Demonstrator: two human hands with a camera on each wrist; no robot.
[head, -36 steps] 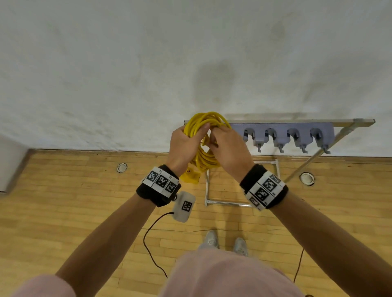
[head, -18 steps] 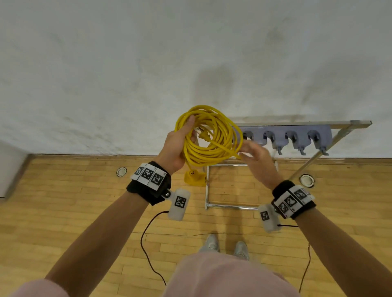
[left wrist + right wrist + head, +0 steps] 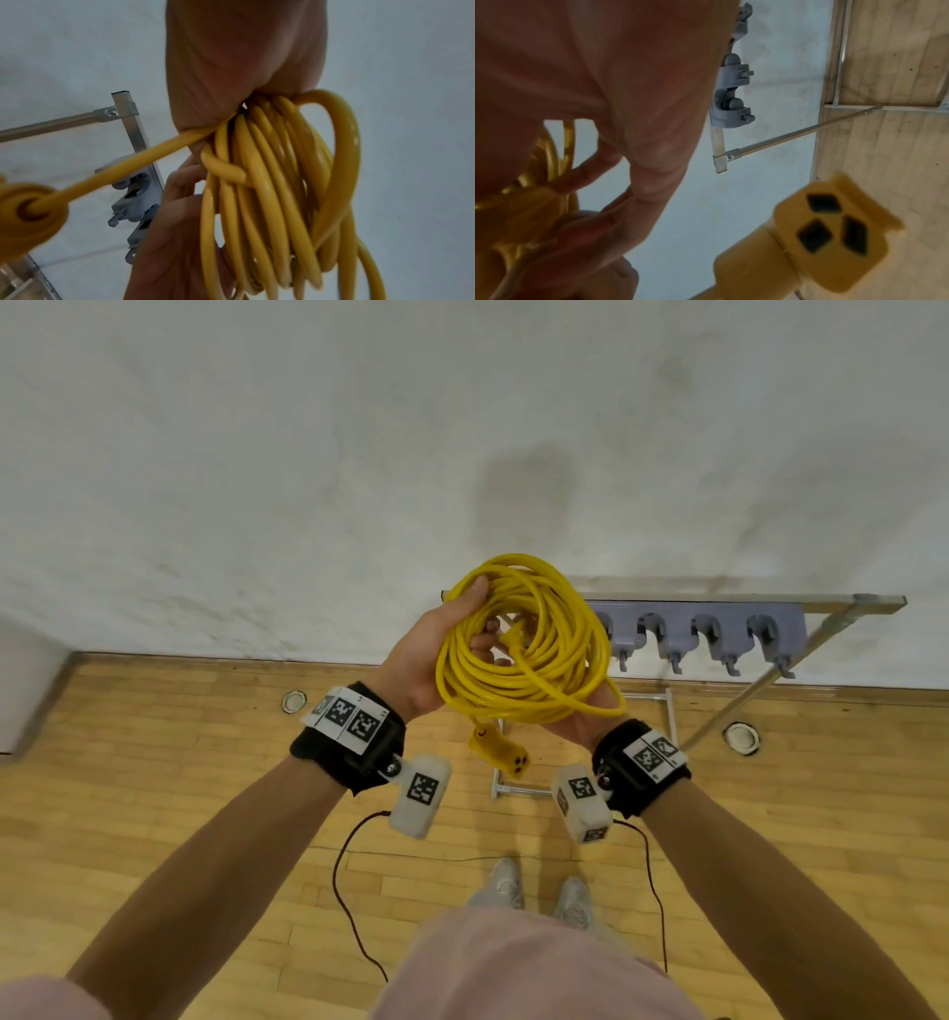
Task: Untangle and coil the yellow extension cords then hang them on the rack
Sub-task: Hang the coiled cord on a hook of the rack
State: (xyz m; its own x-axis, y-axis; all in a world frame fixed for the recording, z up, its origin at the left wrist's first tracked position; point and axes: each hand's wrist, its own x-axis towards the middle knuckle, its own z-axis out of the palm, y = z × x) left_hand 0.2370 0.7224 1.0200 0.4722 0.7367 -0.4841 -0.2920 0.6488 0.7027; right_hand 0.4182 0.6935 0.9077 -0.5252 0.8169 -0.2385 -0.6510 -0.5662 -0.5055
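A coiled yellow extension cord (image 3: pixel 524 649) is held at chest height in front of the rack (image 3: pixel 719 634). My left hand (image 3: pixel 429 660) grips the coil's left side, thumb over the top strands and fingers through the middle; the left wrist view shows the bundled cord (image 3: pixel 270 192) running out of that grip. My right hand (image 3: pixel 580 729) lies palm up under the coil's lower right edge and carries it, fingers mostly hidden. The cord's yellow socket end (image 3: pixel 500 752) dangles below the coil and appears close up, as the socket end (image 3: pixel 821 233), in the right wrist view.
The rack is a metal frame (image 3: pixel 744 603) with a row of grey hooks (image 3: pixel 734 91), standing against a white wall on a wooden floor. Round floor fittings (image 3: pixel 293 701) are set into the boards. Thin black cables (image 3: pixel 349 906) hang from my wrist cameras.
The coil has tipped flatter and come toward me. My right hand has gone from touching its right edge to lying under it, and the socket end now swings free below.
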